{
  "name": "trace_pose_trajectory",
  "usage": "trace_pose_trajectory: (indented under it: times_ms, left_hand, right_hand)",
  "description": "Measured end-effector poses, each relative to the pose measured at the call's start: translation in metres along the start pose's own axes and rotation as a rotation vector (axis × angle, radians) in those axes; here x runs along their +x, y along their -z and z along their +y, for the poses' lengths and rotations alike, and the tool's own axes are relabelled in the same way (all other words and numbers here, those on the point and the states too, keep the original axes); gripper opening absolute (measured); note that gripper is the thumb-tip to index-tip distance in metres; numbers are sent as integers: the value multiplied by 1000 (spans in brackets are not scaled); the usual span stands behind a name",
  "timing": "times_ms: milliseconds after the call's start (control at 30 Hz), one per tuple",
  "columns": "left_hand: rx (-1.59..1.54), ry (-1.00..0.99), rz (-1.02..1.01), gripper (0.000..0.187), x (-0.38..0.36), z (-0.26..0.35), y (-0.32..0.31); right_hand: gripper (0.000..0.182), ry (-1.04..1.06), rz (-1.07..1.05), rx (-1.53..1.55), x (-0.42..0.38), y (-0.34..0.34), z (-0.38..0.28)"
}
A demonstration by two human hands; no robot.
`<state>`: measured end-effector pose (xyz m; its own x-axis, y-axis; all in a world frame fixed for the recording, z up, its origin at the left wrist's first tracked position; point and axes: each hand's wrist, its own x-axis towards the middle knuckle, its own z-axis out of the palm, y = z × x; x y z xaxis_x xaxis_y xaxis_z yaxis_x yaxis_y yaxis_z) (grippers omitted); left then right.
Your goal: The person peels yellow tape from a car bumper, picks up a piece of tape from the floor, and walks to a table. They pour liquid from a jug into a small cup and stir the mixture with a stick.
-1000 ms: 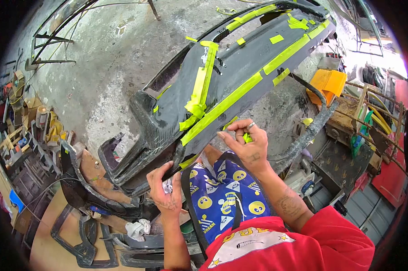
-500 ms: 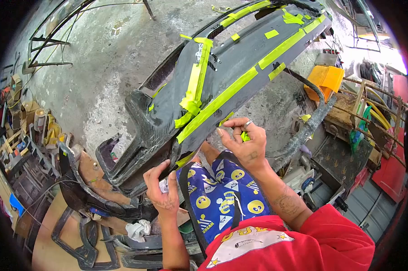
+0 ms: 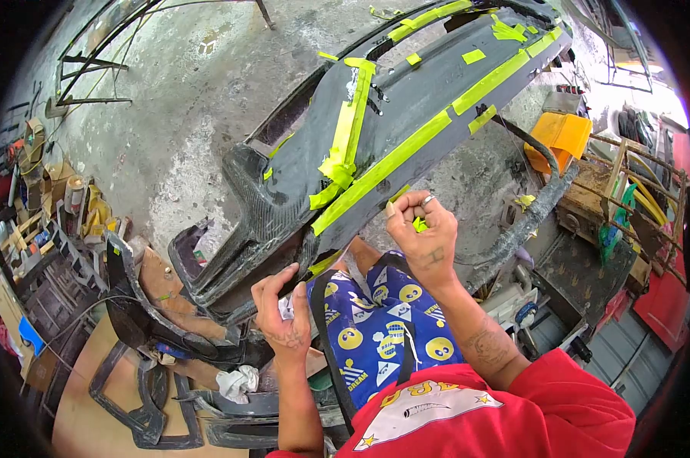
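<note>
Right hand [image 3: 425,237], center of frame: fingers curled together on a wad of lime tape [image 3: 420,224], just beside the bumper's near edge. Left hand [image 3: 285,317], lower and left: thumb and fingers apart, fingertips at the lower edge of the dark bumper [image 3: 307,130]; pale scrap [image 3: 285,307] between them, grip on it unclear. Bumper runs diagonally, lower left to upper right, lime tape strips [image 3: 383,172] along it. Crumpled white cloth or paper [image 3: 238,383], lower left.
</note>
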<state>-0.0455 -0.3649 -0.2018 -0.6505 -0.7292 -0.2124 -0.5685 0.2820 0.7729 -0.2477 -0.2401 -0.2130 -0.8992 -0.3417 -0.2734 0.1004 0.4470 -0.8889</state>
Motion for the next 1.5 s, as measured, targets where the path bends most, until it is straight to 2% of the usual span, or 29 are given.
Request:
trace_pose_trajectory:
  times_ms: [267,367,533,567,633,767,867,933,1067,1133,1200,1300,1367,1400,1500]
  left_hand:
    - [-33,44,16,24,1,-2,-3]
    - [-12,27,1,20,2,-1,-2]
    - [-47,55,0,20,3,-2,-4]
    - [-43,63,3,20,3,-2,-4]
    - [-36,70,4,20,3,-3,-4]
    - [-34,69,25,21,4,-1,-6]
    - [-32,80,12,21,4,-2,-6]
    - [-28,75,8,21,4,-1,-7]
    - [-18,85,12,22,2,1,-8]
    - [5,80,30,22,2,2,-6]
    - [32,39,10,21,2,3,-4]
    - [10,9,44,24,0,5,-5]
    - [-15,-69,68,27,1,4,-7]
    - [-12,-72,70,27,1,8,-7]
    - [-84,-30,87,26,1,18,-11]
  right_hand:
    - [9,26,-17,-20,3,11,12]
    - [9,-78,-56,22,3,16,11]
    - [14,-73,-34,282,2,22,19]
    - [14,-75,-33,281,3,22,18]
    - [18,15,-146,86,6,21,14]
    - [22,17,-145,18,10,16,22]
    - [19,-81,-169,127,12,20,23]
    - [16,-253,-259,307,16,29,19]
    - [11,-271,-338,511,16,39,31]
    - [10,-244,-394,509,16,46,38]
    - [8,-239,-272,777,15,50,42]
    - [8,-269,-219,789,16,70,47]
    - [9,-262,-254,728,13,76,46]
    - [11,-254,-272,653,12,81,46]
    - [13,-342,-357,713,5,84,54]
